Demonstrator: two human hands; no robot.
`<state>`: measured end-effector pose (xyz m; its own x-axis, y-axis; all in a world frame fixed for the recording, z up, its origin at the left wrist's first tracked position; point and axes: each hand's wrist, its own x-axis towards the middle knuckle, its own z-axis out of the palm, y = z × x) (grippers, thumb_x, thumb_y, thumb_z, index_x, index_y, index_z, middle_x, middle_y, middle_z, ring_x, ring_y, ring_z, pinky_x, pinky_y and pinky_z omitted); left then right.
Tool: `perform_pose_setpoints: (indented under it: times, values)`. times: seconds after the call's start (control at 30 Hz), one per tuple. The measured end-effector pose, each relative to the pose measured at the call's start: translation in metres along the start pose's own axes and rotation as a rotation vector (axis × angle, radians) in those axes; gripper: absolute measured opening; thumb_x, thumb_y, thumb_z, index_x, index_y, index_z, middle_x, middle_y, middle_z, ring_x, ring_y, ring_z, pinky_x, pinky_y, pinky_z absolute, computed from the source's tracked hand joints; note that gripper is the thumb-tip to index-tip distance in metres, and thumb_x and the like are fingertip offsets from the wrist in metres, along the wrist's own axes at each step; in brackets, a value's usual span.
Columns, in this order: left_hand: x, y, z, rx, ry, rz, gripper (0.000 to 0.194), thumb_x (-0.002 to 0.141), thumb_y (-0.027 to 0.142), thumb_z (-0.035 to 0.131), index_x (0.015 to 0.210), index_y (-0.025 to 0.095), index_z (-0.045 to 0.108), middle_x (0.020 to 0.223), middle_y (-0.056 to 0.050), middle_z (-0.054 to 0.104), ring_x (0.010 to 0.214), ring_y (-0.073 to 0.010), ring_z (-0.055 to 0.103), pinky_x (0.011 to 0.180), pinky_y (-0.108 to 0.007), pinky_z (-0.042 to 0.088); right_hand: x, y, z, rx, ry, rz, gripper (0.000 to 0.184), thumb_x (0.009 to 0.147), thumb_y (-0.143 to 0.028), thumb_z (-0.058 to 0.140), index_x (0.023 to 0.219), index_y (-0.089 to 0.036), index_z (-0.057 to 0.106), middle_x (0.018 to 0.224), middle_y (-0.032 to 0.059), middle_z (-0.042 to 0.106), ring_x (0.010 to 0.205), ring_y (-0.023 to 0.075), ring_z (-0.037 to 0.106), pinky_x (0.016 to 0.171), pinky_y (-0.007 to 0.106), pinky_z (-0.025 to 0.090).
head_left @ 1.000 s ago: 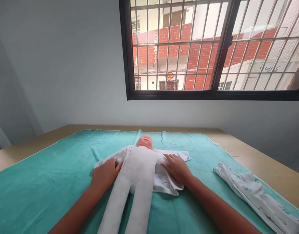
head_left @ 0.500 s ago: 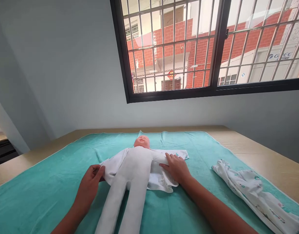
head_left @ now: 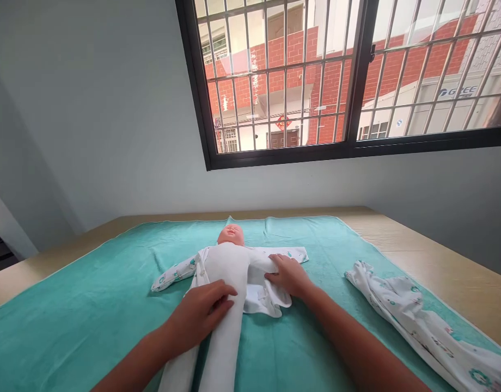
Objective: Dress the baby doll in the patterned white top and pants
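A baby doll with a white cloth body and a pink head lies on its back, its legs pointing toward me. Beneath it is a white printed baby shirt. The shirt's left sleeve covers the doll's left-hand arm, while the right sleeve lies flat behind the other, bare arm. My left hand rests over the doll's hip, fingers loosely bent and thumb apart. My right hand is closed around the end of the bare arm, with the shirt's side panel below it.
A teal cloth covers much of the wooden table. Crumpled white printed baby clothing lies at the right. Behind the table are a grey wall and a barred window.
My left hand has let go of the shirt's left side and moved right onto the doll's hip. The printed left sleeve now shows stretched outward. My right hand keeps its hold.
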<state>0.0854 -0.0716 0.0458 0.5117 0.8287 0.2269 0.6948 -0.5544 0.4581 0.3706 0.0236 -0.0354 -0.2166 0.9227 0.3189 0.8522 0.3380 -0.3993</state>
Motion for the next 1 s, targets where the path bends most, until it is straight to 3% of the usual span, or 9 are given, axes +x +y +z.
perform_pose_setpoints:
  times: [0.1, 0.27, 0.37, 0.5, 0.57, 0.67, 0.73, 0.83, 1.0]
  values:
    - [0.031, 0.007, -0.001, -0.033, 0.034, -0.01, 0.025, 0.094, 0.039, 0.044, 0.104, 0.028, 0.065, 0.082, 0.0, 0.066, 0.07, -0.0179, 0.057, 0.066, -0.029, 0.044, 0.0, 0.024, -0.012, 0.119, -0.062, -0.032, 0.055, 0.068, -0.031, 0.076, 0.121, -0.028, 0.06, 0.104, 0.0008, 0.069, 0.093, 0.0206, 0.062, 0.079, 0.028, 0.044]
    - [0.104, 0.007, 0.027, 0.276, 0.024, 0.202, 0.024, 0.091, 0.028, 0.051, 0.113, 0.023, 0.059, 0.113, -0.006, 0.065, 0.103, -0.0221, 0.058, 0.09, -0.033, 0.045, 0.001, 0.041, -0.014, 0.223, 0.063, 0.032, 0.036, 0.073, -0.035, 0.071, 0.107, -0.025, 0.065, 0.099, 0.0021, 0.067, 0.091, 0.0218, 0.061, 0.082, 0.033, 0.044]
    - [0.147, 0.012, 0.055, 0.36, -0.042, 0.242, 0.045, 0.081, 0.031, 0.065, 0.123, 0.021, 0.054, 0.121, -0.011, 0.061, 0.111, -0.0286, 0.056, 0.092, -0.038, 0.044, 0.008, 0.036, -0.006, 0.285, 0.193, 0.078, 0.053, 0.075, -0.04, 0.071, 0.123, -0.025, 0.055, 0.114, 0.0051, 0.061, 0.102, 0.022, 0.058, 0.091, 0.036, 0.043]
    - [0.184, 0.015, 0.078, 0.391, -0.09, 0.229, 0.033, 0.082, 0.027, 0.06, 0.115, 0.023, 0.057, 0.107, -0.009, 0.066, 0.097, -0.027, 0.063, 0.08, -0.035, 0.047, 0.016, 0.042, -0.003, 0.378, 0.214, 0.144, 0.075, 0.077, -0.045, 0.068, 0.139, -0.022, 0.035, 0.133, 0.0105, 0.05, 0.093, 0.0164, 0.062, 0.082, 0.031, 0.05]
    - [0.192, 0.013, 0.077, 0.4, -0.089, 0.218, 0.024, 0.08, 0.022, 0.058, 0.104, 0.024, 0.059, 0.099, -0.006, 0.068, 0.089, -0.0251, 0.065, 0.074, -0.032, 0.047, 0.016, 0.047, -0.006, 0.403, 0.154, 0.182, 0.062, 0.085, -0.051, 0.057, 0.135, -0.019, 0.041, 0.129, 0.0117, 0.055, 0.084, 0.0149, 0.064, 0.071, 0.029, 0.051]
    - [0.196, 0.007, 0.064, 0.396, -0.037, 0.197, 0.023, 0.078, 0.015, 0.053, 0.098, 0.024, 0.06, 0.09, -0.005, 0.067, 0.082, -0.0249, 0.065, 0.07, -0.031, 0.045, 0.013, 0.044, -0.006, 0.386, 0.043, 0.223, 0.046, 0.091, -0.057, 0.043, 0.098, -0.017, 0.063, 0.096, 0.0071, 0.068, 0.072, 0.0163, 0.064, 0.063, 0.028, 0.047]
    - [0.196, 0.005, 0.056, 0.382, 0.005, 0.192, 0.031, 0.076, 0.011, 0.05, 0.103, 0.025, 0.059, 0.091, -0.005, 0.067, 0.085, -0.0246, 0.065, 0.071, -0.03, 0.044, 0.012, 0.032, -0.001, 0.344, 0.014, 0.253, 0.044, 0.08, -0.062, 0.059, 0.079, -0.018, 0.063, 0.081, 0.0059, 0.067, 0.075, 0.0205, 0.063, 0.066, 0.03, 0.045]
    - [0.194, 0.006, 0.051, 0.347, 0.036, 0.201, 0.045, 0.075, 0.006, 0.046, 0.113, 0.028, 0.056, 0.104, -0.002, 0.067, 0.095, -0.0222, 0.063, 0.072, -0.027, 0.043, 0.012, 0.01, 0.01, 0.317, 0.01, 0.292, 0.04, 0.056, -0.05, 0.082, 0.073, -0.02, 0.062, 0.075, 0.0052, 0.066, 0.081, 0.0261, 0.061, 0.071, 0.033, 0.042]
    - [0.191, 0.013, 0.063, 0.323, 0.028, 0.19, 0.014, 0.086, 0.029, 0.052, 0.098, 0.027, 0.058, 0.089, 0.0, 0.068, 0.079, -0.0209, 0.064, 0.064, -0.027, 0.04, 0.014, 0.004, 0.011, 0.513, -0.019, 0.278, 0.024, 0.065, -0.035, 0.073, 0.057, -0.02, 0.058, 0.058, 0.0015, 0.059, 0.071, 0.023, 0.06, 0.068, 0.032, 0.043]
